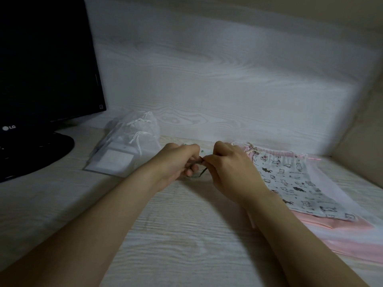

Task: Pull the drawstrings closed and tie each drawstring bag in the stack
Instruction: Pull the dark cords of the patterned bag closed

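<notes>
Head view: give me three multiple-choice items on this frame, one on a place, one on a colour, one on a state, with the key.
1. Where does the cat-print bag lie?
A. Right of the right hand, on the pink bags.
B. Under the monitor.
C. On the white mesh bags.

2. What colour is the layer under the cat-print bag?
A. Green.
B. Pink.
C. Black.

3. What are the left hand and the right hand doing?
A. Lying flat on the desk.
B. Pinching a thin drawstring between them.
C. Lifting the monitor.

Key:
1 A: it overlaps the pink bags beside the right hand.
2 B: pink fabric shows past its edges.
3 B: the fingers of both hands curl in where the drawstring starts.
</notes>
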A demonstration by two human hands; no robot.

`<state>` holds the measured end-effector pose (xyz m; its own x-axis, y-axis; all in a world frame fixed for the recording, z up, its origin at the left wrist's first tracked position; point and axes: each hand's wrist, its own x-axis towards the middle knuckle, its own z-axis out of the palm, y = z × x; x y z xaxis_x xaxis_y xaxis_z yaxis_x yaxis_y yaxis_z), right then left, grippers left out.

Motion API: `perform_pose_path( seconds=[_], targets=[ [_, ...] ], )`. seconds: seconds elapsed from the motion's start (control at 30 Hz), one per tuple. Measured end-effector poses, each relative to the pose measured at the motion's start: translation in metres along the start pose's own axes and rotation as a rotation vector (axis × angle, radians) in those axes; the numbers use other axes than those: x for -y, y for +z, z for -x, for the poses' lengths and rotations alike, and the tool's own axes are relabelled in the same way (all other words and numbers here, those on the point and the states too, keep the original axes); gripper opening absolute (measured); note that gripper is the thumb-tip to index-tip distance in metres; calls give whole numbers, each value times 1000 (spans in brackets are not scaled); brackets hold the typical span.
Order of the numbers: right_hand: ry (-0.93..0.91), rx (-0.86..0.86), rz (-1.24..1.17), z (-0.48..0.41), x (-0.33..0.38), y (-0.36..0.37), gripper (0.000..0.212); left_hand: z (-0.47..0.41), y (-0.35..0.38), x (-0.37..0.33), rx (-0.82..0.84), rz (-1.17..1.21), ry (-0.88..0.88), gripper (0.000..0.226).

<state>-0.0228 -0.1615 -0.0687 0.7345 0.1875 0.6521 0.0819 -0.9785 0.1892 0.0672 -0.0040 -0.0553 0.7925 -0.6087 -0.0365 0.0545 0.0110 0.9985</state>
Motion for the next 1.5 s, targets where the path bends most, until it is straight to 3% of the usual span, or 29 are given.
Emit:
perform_pose_path(
  seconds=[0.07, 0.13, 0.27, 0.4, 0.63, 0.77, 0.87, 0.93, 1.1, 1.2, 1.33, 1.5],
  targets=[
    [18, 28, -4, 0, 1, 0, 7, 0, 0, 2, -14, -47, 46, 31],
    [79, 63, -119, 1, 3, 0, 12, -1, -3, 6, -89, -200, 136, 46],
    [242, 33, -421, 0, 3, -6, 15, -5, -11, 11, -198, -369, 394, 28],
    [329, 39, -568, 0, 7, -8, 16, -5, -11, 12, -312, -558, 606, 31],
    [428, -37, -715, 0, 3, -3, 20, -1, -4, 13, -134, -590, 599, 29],
    [474, -51, -682, 0, 1, -1, 20, 2, -1, 11, -203, -609, 624, 11],
    [514, -66, -679, 1, 1, 0, 21, 2, -3, 4, -263, -548, 526, 21],
    [520, -66, -678, 1, 1, 0, 22, -1, -5, 0, -232, -429, 393, 36],
    [509, -41, -658, 2, 1, 1, 21, 3, -10, -14, -128, 191, 290, 23],
    [459, -39, -641, 2, 3, 0, 20, 7, -8, -18, -23, 423, 227, 30],
    [358, -35, -619, 3, 4, -2, 22, 2, -10, -13, -178, 174, 200, 42],
    [337, -52, -448, 3, -5, -3, 13, 3, -14, -15, -384, -122, 257, 15]
  ],
)
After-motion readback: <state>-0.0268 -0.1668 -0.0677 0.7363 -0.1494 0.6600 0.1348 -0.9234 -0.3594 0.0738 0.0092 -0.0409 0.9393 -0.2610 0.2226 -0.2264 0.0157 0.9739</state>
